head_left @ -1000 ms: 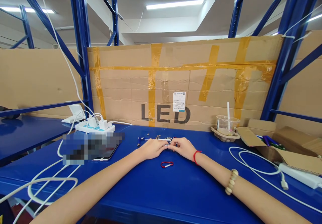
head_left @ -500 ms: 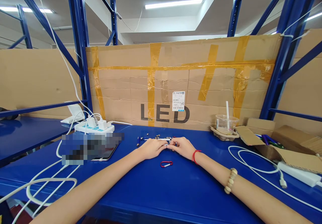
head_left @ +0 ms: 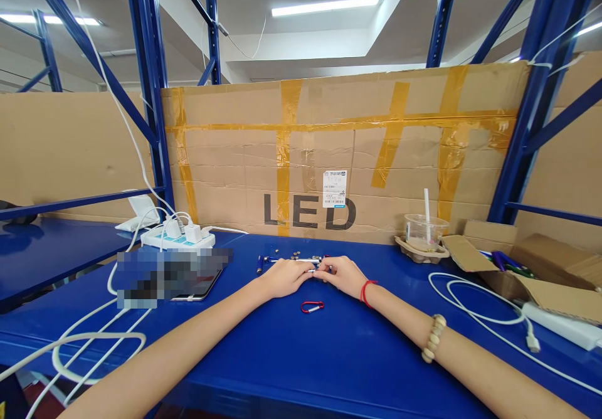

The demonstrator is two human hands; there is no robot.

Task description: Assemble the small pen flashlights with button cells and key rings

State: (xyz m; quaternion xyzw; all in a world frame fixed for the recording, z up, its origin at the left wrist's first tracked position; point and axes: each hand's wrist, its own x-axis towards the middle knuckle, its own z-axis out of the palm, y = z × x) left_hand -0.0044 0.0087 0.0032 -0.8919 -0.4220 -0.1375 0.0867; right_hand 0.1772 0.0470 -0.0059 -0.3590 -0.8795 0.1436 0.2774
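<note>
My left hand [head_left: 288, 277] and my right hand [head_left: 341, 275] meet over the middle of the blue tabletop, fingertips almost touching. Both are closed in a pinch, and a tiny silvery bit shows between them, too small to name. Just behind the fingers lie blue and silver rod-like parts [head_left: 268, 259], partly hidden by my hands. Several small round metal pieces [head_left: 296, 255] are scattered past them. A red carabiner [head_left: 312, 307] with a silvery gate rests on the table in front of my hands, touched by neither.
At left are a white power strip [head_left: 179, 238] with plugs, a dark tablet-like device [head_left: 207, 286] and looped white cables [head_left: 101, 336]. A plastic cup [head_left: 424, 231] with a straw, an open cardboard box [head_left: 550, 259] and a white cable [head_left: 475, 312] lie right. Cardboard [head_left: 226, 168] walls the back.
The whole view has shifted very slightly. My hands keep the same pinch in the same place, and nothing on the table has visibly moved.
</note>
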